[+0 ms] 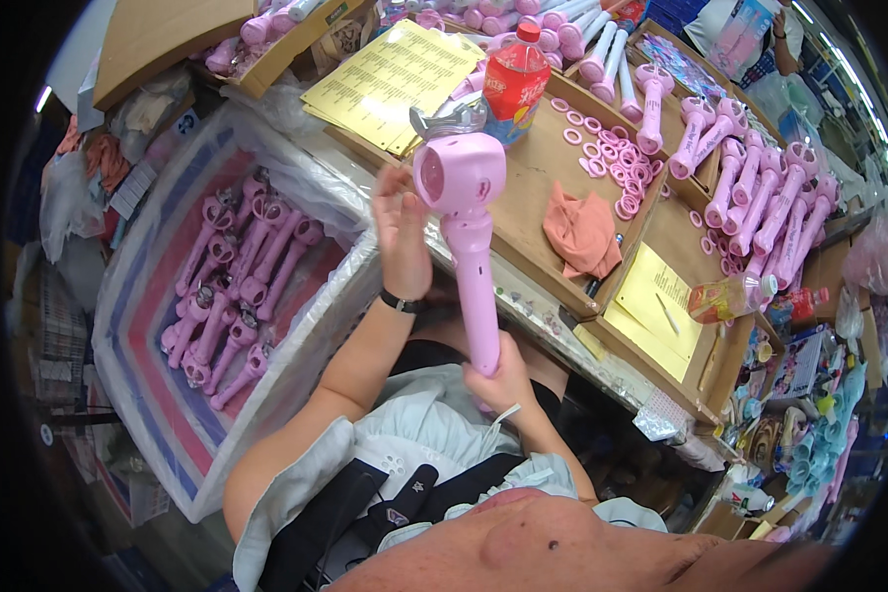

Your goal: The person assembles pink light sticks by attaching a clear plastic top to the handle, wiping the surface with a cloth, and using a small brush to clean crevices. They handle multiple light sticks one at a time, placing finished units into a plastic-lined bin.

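While right hand (503, 375) wraps pink wand (476, 286) | left hand (403, 237) loosely open beside its head (479, 170) | contact unclear

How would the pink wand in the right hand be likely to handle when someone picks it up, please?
The pink wand is probably stiff, since it stands straight though the right hand grips only its lower end. It may feel top-heavy, as its head is much wider than its handle. The smooth surface could be slightly slippery.

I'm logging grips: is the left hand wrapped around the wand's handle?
No, the right hand grips the pink wand by its handle, while the left hand is open beside its head.
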A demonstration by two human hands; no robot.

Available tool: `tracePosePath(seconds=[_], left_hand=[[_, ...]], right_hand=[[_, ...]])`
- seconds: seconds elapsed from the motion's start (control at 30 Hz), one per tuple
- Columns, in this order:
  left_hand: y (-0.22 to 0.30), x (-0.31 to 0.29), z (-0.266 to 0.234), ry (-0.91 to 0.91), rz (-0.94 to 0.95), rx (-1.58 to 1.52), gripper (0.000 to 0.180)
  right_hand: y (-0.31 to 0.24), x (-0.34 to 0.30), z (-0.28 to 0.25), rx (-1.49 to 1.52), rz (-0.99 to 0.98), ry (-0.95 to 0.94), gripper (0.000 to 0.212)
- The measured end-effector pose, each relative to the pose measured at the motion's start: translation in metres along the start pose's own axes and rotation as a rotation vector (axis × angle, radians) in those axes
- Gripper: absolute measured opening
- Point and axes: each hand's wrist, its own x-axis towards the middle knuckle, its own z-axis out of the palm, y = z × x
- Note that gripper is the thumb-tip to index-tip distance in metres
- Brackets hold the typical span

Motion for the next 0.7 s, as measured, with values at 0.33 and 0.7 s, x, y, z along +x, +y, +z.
tracePosePath(seconds=[0.33, 0.7], left_hand=[[0.01, 0.011, -0.007, -0.15, 0.029, 0.297, 0.062], [0.005, 0.014, -0.017, -0.217, 0.148, 0.365, 0.06]], right_hand=[[-0.013, -0.009, -0.001, -0.262, 0.007, 0.081, 0.054], [-0.012, -0.007, -0.009, -0.059, 0.05, -0.027, 0.052]])
